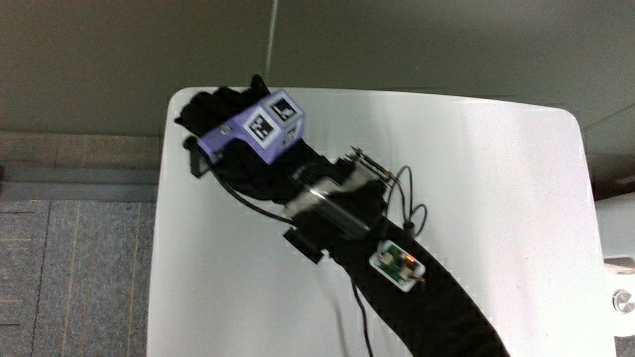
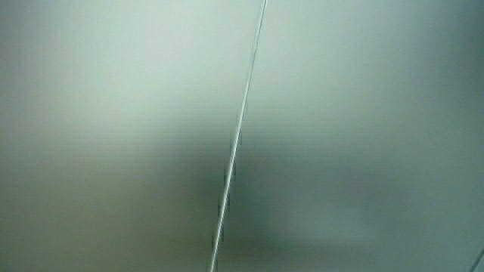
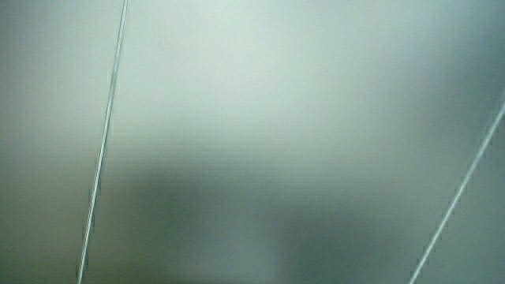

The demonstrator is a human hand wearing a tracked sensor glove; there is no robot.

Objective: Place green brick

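Note:
In the main view the gloved hand (image 1: 223, 119) reaches across the white table (image 1: 496, 198) to the corner farthest from the person. A patterned cube (image 1: 268, 124) sits on its back, and the forearm carries a small white device (image 1: 397, 264) with cables. The hand and cube hide the fingers. No green brick shows in any view. Both side views show only a pale wall.
A grey floor lies past the table's edges. A small pale object (image 1: 621, 297) shows just off the table's edge, nearer to the person than the hand.

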